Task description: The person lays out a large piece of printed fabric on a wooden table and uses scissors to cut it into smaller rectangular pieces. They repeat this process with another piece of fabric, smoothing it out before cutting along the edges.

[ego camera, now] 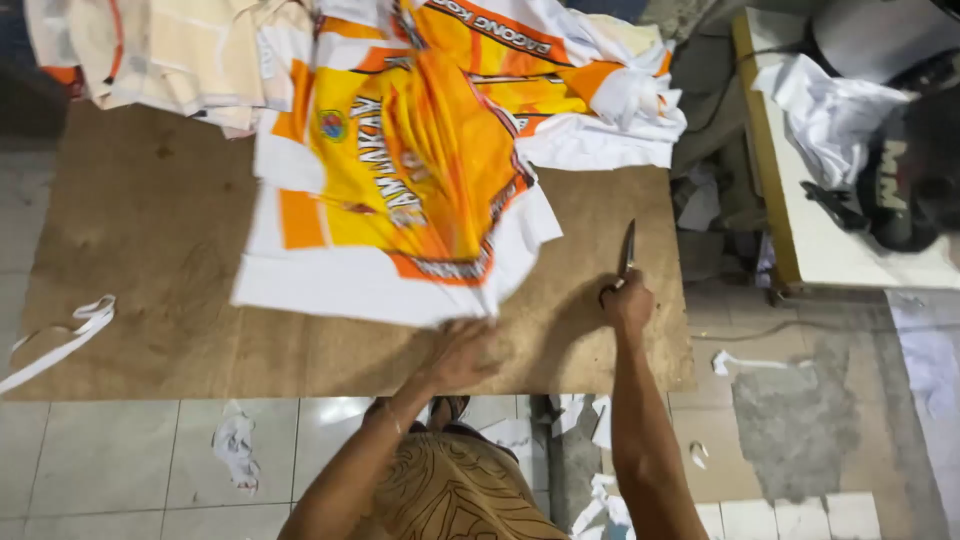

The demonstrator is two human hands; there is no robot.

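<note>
Pinning printed orange-and-white cloth point(400, 190) edge under left hand point(462, 355) fingers; right hand point(628, 302) clenched around scissors point(626, 252), blades shut, beside cloth; scraps point(238, 445) on floor, uncut pile point(200, 50) beyond.

Tailoring workshop — cutting board point(150, 250), fabric scraps point(237, 445), scissors point(627, 255)

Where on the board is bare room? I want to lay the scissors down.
Bare board lies left of the orange-and-white printed cloth, and at the right edge around the right hand holding scissors. The far edge is crowded with piled cloth.
</note>
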